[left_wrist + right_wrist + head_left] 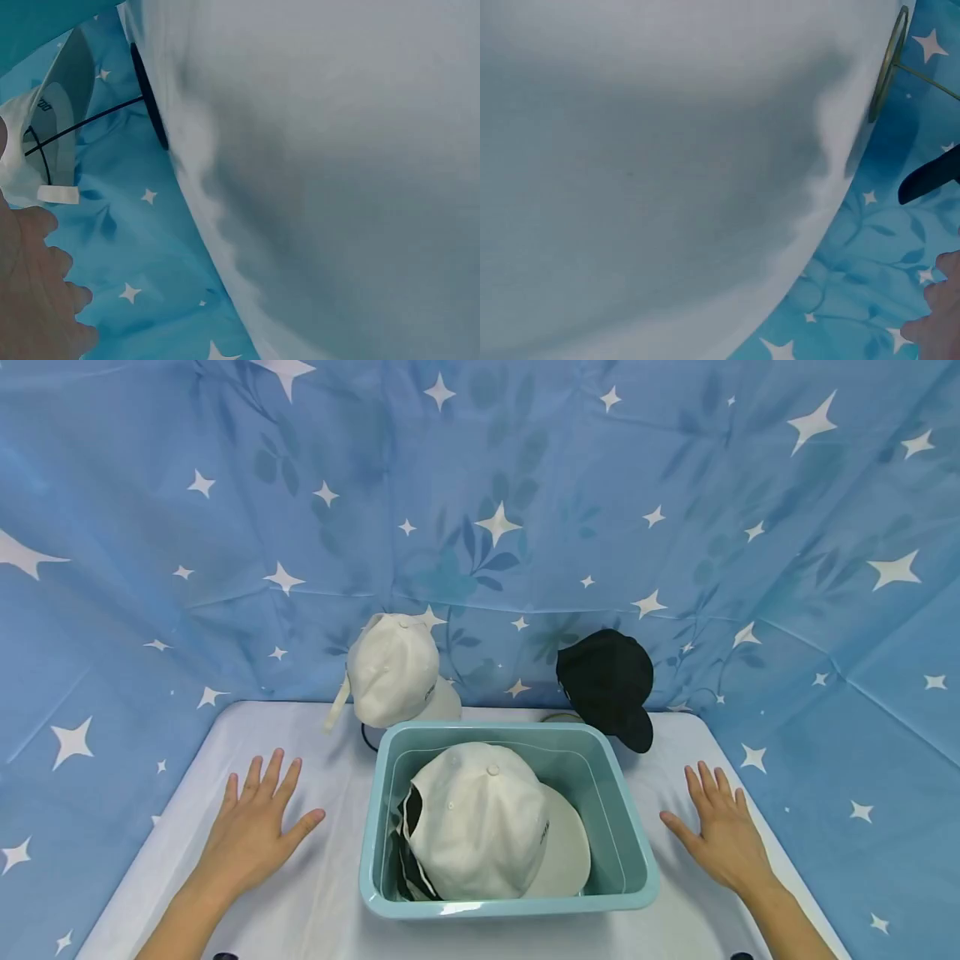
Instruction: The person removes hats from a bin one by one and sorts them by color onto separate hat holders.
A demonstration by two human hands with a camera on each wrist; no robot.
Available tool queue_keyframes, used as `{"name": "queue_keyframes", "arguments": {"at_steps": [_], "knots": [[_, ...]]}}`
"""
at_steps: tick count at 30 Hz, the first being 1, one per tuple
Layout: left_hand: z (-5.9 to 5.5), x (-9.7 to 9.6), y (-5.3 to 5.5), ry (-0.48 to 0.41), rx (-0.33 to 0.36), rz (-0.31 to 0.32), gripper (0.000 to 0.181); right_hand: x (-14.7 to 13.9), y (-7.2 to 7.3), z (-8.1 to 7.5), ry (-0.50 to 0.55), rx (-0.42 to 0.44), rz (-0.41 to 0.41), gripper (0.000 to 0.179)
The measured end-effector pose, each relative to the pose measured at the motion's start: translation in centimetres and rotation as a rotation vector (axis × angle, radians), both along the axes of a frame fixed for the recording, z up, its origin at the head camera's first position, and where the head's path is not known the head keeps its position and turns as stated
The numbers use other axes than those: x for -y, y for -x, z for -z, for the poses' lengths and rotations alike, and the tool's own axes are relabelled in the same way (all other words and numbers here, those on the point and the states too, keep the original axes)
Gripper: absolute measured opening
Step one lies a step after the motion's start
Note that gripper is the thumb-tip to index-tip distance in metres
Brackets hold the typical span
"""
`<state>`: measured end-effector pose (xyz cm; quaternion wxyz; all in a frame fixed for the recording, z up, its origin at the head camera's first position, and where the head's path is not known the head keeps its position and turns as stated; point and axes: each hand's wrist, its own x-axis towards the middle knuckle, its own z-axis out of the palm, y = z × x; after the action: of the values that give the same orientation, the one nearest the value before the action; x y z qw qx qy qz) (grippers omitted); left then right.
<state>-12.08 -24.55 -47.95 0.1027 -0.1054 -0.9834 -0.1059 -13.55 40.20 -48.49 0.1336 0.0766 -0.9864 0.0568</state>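
A light blue-green plastic bin (506, 907) stands at the middle of the table, with white baseball caps (480, 827) nested inside and a dark one showing beneath at their left. To the left of the bin, my left hand (251, 835) is held out with fingers spread, holding nothing. My right hand (720, 839) mirrors it on the right, fingers straight and spread, also holding nothing. Behind the bin, a white cap (393, 672) hangs on a stand with a black ring base (150, 97). A black cap (611, 685) sits at back right above a brass-coloured ring base (889, 67).
The table (315, 893) wears a white cloth with rounded back corners. A blue curtain (480, 527) printed with white stars and leaves surrounds its back and sides. Small dark objects (225, 956) show at the bottom edge near each forearm.
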Motion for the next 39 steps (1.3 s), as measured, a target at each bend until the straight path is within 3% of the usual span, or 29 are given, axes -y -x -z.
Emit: {"name": "queue_keyframes", "arguments": {"at_steps": [11, 22, 30, 34, 39], "knots": [[-2.6, -1.3, -0.3, -0.028, -0.082, 0.031, 0.084, 1.8, 0.6, -3.2, 0.033, -0.076, -0.059, 0.089], [-5.2, -4.0, -1.4, -0.198, -0.100, 0.131, 0.078, 4.7, 0.4, -6.8, 0.075, -0.102, -0.102, 0.090], [-6.2, -5.4, -1.7, -0.346, -0.103, 0.285, 0.084, 6.8, 0.1, -9.3, 0.098, -0.123, -0.165, 0.091], [-6.3, -5.9, -1.8, -0.403, -0.122, 0.382, 0.086, 8.0, -0.1, -10.2, 0.109, -0.135, -0.229, 0.093], [-6.1, -6.4, -1.8, -0.464, -0.121, 0.442, 0.092, 9.4, -0.2, -10.8, 0.127, -0.132, -0.312, 0.094]]}}
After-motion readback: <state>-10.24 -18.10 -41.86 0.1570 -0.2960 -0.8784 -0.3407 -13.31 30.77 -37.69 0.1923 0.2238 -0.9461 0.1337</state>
